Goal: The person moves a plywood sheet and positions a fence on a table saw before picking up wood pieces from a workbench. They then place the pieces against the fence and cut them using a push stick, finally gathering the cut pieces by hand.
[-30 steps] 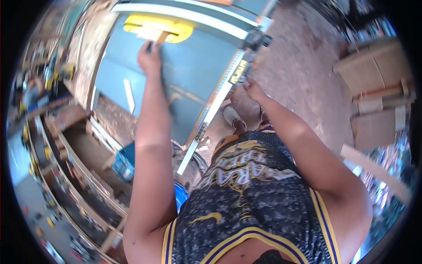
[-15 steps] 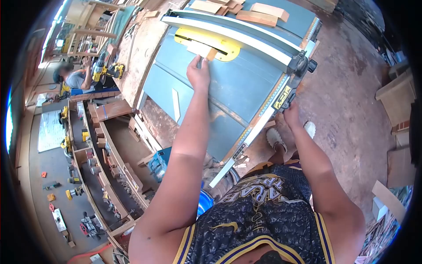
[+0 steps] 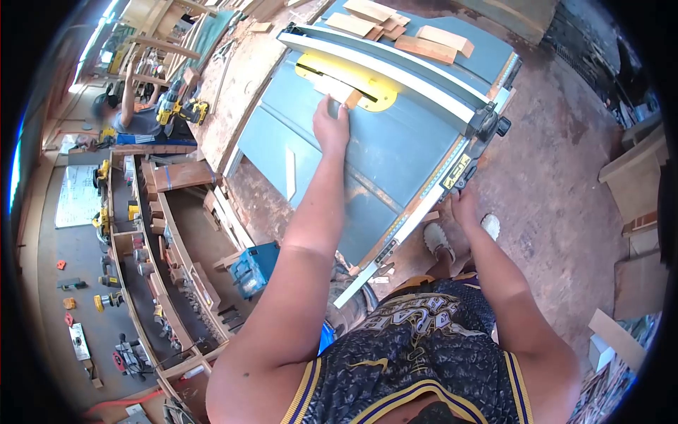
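Observation:
A table saw with a grey top point(image 3: 395, 148) stands before me, with a yellow insert plate point(image 3: 380, 95) around its slot. My left hand point(image 3: 330, 126) reaches over the top, its fingers closed on a small light wood block point(image 3: 337, 89) that lies partly over the yellow plate. Beyond the plate runs the long white fence point(image 3: 395, 65). At the front rail point(image 3: 417, 212), my right hand point(image 3: 464, 205) is against the fence's lever beside the yellow label; its fingers are partly hidden there.
Wood offcuts point(image 3: 426, 49) lie beyond the fence. A thin white strip point(image 3: 290, 173) rests on the saw top at the left. Another person point(image 3: 134, 116) is near yellow drills point(image 3: 169, 106). Shelves of tools and a teal box point(image 3: 254, 268) are at the left.
The view has shifted slightly, moving the saw right and down in the frame. The other person's arm is now raised. My hands keep about the same places on the saw.

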`<state>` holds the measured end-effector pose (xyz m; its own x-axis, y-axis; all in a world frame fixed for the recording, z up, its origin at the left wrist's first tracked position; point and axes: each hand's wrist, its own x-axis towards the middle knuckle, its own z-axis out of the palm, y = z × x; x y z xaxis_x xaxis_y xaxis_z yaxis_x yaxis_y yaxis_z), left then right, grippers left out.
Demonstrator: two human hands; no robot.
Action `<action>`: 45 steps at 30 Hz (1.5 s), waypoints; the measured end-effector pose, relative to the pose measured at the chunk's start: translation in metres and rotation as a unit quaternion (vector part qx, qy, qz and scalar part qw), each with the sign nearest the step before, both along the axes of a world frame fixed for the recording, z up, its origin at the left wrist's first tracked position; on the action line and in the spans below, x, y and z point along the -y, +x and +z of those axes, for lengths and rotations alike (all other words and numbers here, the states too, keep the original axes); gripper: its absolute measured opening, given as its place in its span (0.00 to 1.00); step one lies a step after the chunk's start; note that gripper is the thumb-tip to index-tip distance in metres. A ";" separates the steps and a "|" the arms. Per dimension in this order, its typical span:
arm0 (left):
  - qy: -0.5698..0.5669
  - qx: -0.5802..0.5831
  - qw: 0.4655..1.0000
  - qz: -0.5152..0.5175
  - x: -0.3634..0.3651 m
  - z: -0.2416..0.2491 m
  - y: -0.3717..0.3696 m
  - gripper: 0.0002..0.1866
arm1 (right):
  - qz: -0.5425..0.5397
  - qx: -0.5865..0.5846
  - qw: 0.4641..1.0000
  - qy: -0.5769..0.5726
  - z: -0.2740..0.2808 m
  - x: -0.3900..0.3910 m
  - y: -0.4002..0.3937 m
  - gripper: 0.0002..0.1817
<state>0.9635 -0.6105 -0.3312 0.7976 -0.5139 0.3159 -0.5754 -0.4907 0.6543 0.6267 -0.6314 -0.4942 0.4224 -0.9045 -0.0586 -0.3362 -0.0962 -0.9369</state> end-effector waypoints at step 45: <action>0.070 -0.029 0.997 -0.005 0.045 0.000 -0.178 0.28 | 0.160 -0.197 0.951 0.175 -0.071 0.144 -0.214 0.32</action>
